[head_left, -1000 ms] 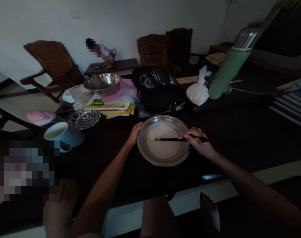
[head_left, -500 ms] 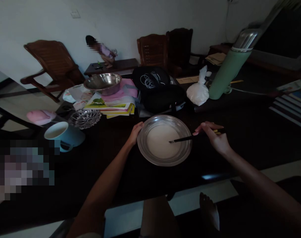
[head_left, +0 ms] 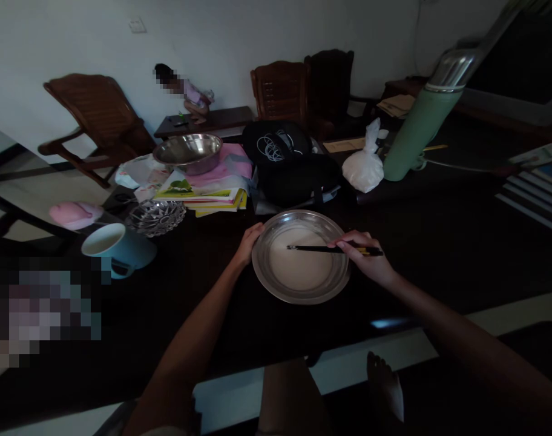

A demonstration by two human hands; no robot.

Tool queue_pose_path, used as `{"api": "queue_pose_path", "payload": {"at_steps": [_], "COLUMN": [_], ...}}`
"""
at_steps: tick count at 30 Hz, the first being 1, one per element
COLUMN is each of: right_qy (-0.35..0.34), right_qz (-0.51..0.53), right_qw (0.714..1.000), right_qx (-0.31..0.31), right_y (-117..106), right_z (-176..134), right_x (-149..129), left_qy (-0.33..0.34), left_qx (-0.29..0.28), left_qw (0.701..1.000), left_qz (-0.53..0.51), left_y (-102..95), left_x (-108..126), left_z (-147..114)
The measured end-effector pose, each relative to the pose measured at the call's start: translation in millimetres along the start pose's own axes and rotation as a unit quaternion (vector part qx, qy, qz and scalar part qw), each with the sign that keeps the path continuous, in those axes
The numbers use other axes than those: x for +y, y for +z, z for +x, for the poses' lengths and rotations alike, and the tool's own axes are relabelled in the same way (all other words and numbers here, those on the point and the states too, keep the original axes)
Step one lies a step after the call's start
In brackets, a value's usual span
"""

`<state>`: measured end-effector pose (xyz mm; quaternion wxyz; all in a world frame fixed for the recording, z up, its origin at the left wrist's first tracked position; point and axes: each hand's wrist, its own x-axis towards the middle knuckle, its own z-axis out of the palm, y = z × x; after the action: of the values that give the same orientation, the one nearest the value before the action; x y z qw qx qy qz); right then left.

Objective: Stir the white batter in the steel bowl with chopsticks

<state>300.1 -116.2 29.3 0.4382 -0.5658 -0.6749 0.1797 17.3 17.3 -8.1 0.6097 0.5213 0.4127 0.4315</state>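
Observation:
A wide metal bowl (head_left: pixel 264 275) stands on the dark table in front of me. Whitish liquid (head_left: pixel 298 269) covers its bottom. My left hand (head_left: pixel 249 242) grips the bowl's left rim, fingers around the outer side. Held in my right hand (head_left: pixel 364 254) over the bowl's right edge is a pair of black chopsticks (head_left: pixel 319 248) with yellowish marks near the back end. Their tips point left and reach the liquid near the middle of the bowl. Whether the tips dip below the surface is hard to tell.
Left of the bowl are a blue mug (head_left: pixel 142 248), a glass dish (head_left: pixel 157 218) and books (head_left: pixel 203 197) under another metal bowl (head_left: pixel 189 154). Behind lie a black case (head_left: pixel 294 175), a tied bag of white powder (head_left: pixel 363 171) and a green thermos (head_left: pixel 419 133). A person (head_left: pixel 194 97) squats farther back.
My right hand has moved left over the bowl's rim, and the chopstick tips have slid left across the liquid. My left hand stays on the rim.

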Motion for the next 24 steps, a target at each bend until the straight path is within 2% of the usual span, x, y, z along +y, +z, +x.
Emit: {"api": "queue_pose_path", "payload": {"at_steps": [7,11,16,21,24], "right_qy": [0.046,0.076,0.095,0.029,0.008], "right_qz": [0.028,0.087,0.14,0.06,0.035], "right_qw": [0.997,0.991,0.985,0.998,0.999], "right_qx": [0.049,0.074,0.038,-0.021,-0.025], "right_y": [-18.3,-26.9,-23.3,-5.9,2.9], "right_z": [2.0,-0.6,-7.9,-12.1,-9.9], "right_x": [3.6,-1.3,-9.7,-8.9,-6.0], "left_qy": [0.003,0.003,0.0,-0.003,0.005], "left_qx": [-0.008,0.001,-0.006,-0.002,-0.009], "left_qw": [1.0,1.0,1.0,1.0,1.0], "left_qz": [-0.006,-0.01,-0.004,-0.002,-0.002], "left_y": [-0.4,0.7,0.1,-0.5,-0.3], "left_x": [-1.6,-0.2,0.0,-0.1,0.2], "left_z": [0.5,0.1,-0.2,-0.6,-0.3]}}
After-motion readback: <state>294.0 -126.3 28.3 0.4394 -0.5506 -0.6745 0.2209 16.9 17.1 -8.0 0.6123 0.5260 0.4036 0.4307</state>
